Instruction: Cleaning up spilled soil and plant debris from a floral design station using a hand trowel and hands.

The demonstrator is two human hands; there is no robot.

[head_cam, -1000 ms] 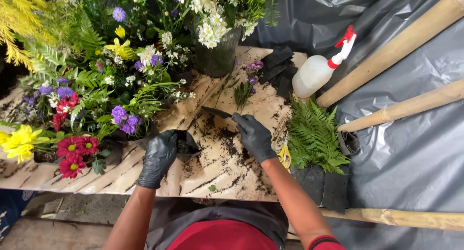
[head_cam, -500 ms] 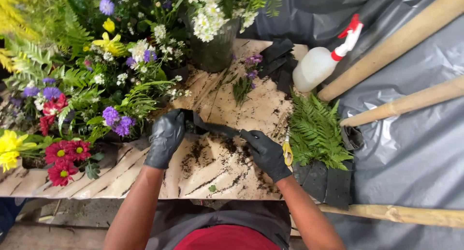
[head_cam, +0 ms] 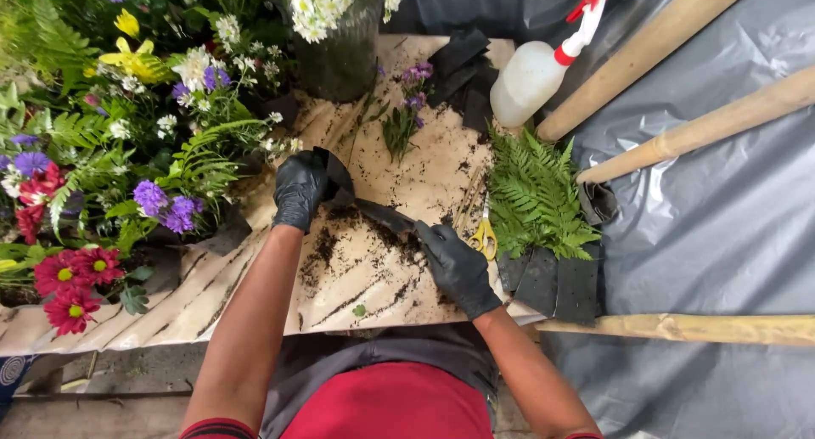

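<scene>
Both my hands wear black gloves and hold a strip of black plastic (head_cam: 373, 208) stretched between them over a soil-strewn pale board (head_cam: 424, 167). My left hand (head_cam: 300, 188) grips the folded upper-left end of the strip. My right hand (head_cam: 457, 265) pinches the lower-right end. Yellow-handled scissors (head_cam: 484, 233) lie just right of my right hand. Dark soil (head_cam: 333, 248) is scattered on the board below the strip.
Potted flowers and ferns (head_cam: 127, 150) crowd the left. A fern in black plastic bags (head_cam: 539, 201) sits on the right. A white spray bottle with a red trigger (head_cam: 535, 70) lies at the back. Wooden poles (head_cam: 696, 133) rest on grey sheeting (head_cam: 722, 235).
My left hand rose from the board's front to the plastic strip's upper end. My right hand moved down and right, so the strip is now pulled out between both hands.
</scene>
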